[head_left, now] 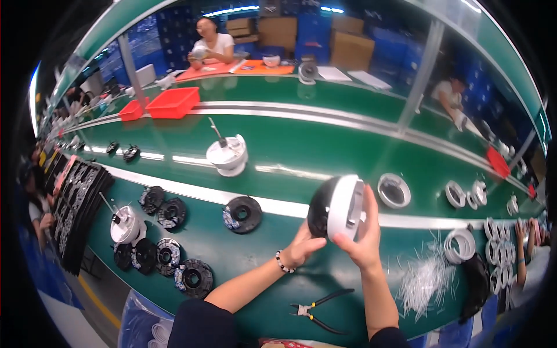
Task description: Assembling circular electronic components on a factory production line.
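Over the near bench I hold a round housing up, tilted on its side, with a glossy black dome [322,210] on its left and a white ring-shaped shell [343,207] on its right. My right hand [366,238] grips the white shell, thumb at its lower edge and fingers up its right side. Against the lower left of the black dome rests my left hand [301,246], its thumb stretched out and its fingers partly hidden behind. Below my hands lie cutting pliers [316,311] with black and yellow handles, jaws to the left.
Several black round parts [194,277] and a white base [127,225] lie to the left. A white assembly [227,155] and a white ring [394,190] sit on the green belt [290,145]. Clear plastic strips [426,284] and stacked white rings [460,246] are at right. Co-workers sit around.
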Demonstrator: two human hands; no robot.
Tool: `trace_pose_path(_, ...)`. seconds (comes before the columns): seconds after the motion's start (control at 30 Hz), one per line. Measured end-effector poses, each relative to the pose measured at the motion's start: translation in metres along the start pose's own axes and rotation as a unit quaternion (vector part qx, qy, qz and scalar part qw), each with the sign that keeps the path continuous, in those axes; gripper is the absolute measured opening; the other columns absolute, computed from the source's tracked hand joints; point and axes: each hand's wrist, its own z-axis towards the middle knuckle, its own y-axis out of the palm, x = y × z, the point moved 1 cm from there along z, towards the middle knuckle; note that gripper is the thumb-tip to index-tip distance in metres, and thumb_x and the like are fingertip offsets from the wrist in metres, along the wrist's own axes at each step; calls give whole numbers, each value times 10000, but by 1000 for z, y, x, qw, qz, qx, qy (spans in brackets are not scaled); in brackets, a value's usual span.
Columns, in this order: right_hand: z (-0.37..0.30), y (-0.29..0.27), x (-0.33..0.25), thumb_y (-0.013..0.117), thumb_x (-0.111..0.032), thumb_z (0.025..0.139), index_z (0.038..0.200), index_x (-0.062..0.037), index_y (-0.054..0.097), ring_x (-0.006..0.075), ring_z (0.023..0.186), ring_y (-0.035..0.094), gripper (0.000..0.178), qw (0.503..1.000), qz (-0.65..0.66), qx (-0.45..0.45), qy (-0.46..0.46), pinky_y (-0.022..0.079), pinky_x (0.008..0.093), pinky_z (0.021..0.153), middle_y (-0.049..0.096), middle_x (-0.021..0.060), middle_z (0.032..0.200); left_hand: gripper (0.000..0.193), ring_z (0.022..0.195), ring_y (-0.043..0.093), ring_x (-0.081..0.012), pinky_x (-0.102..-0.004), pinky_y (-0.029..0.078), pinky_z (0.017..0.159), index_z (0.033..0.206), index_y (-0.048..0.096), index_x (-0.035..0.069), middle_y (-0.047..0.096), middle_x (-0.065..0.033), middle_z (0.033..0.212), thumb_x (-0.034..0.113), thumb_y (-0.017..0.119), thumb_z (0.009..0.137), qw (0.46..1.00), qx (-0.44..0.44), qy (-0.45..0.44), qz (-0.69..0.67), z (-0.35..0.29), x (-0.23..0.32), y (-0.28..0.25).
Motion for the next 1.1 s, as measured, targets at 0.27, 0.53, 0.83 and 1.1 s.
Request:
trace_pose_path(0.27,4,6,-6,814,-215,465,1317,27,171,275,1177,351,1094,952,-288,-64,-75,297,351,972,299,179,1283,530,1103,449,-269,-433,357,944,1232,371,36,453,-142,1200,422,340,871,971,135,-122,-157,15,23,-3)
trace_pose_path(0.53,3,2,-1,808,-308,473,1300,54,179,305,1148,350,1100,977,-204,-55,-39,300,383,953,294,218,1264,474,1058,483,-243,-404,399,902,1221,385,58,489,-124,1148,348,385,845,964,121,-130,-199,16,19,2)
trace_pose_path(0.83,4,9,-21,809,-370,451,1305,42,192,353,1194,287,1131,920,-355,-88,-141,255,413,982,266,228,1304,566,1066,480,-277,-405,383,929,1214,388,9,460,-168,1191,453,268,885,972,155,-86,-157,19,22,5)
trace_pose_path(1.1,15,17,-30,808,-396,453,1289,49,210,387,1177,290,1120,911,-387,-80,-120,269,427,965,283,243,1281,657,1075,465,-269,-402,384,922,1226,364,16,457,-154,1178,547,253,856,962,104,-64,-245,26,30,0)
